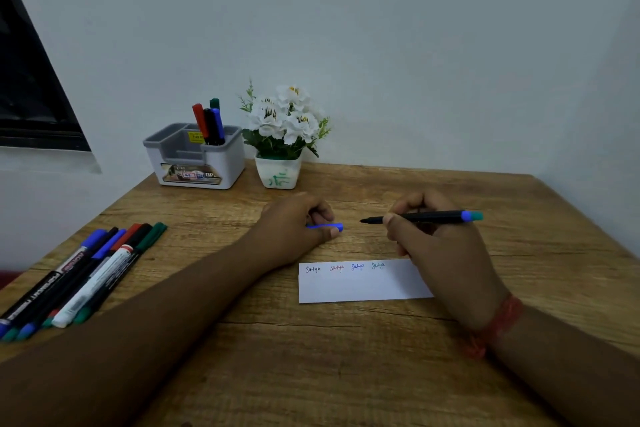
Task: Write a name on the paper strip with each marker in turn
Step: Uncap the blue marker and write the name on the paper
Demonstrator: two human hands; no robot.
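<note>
Markers (79, 274) lie in a loose row far to the left of my left hand, on the wooden table (311, 357), caps pointing away from me; blue, black, red and green caps are visible. Beyond them, ahead and left of my left hand, a grey-and-white desk organiser (195, 163) holds four upright markers (209, 123) in its right rear compartment. Just beside the organiser, directly ahead of my left hand, stands a white pot of artificial white flowers (282, 135).

My left hand (294, 229) rests on the table with its fingers curled around a blue marker cap (327, 226), whose end protrudes toward my right hand. The two hands are apart, with a gap of bare table between them.

My right hand (433, 246) is closed on an uncapped black-barrelled marker (422, 217). This marker is held level, tip pointing at the cap, blue-and-teal end pointing right.

The white paper strip (360, 282) lies flat on the table nearer to me than both hands. My right hand overlaps its right end. Four short handwritten words (344, 267) run along its upper edge, in black, red, blue and a paler blue-green.
</note>
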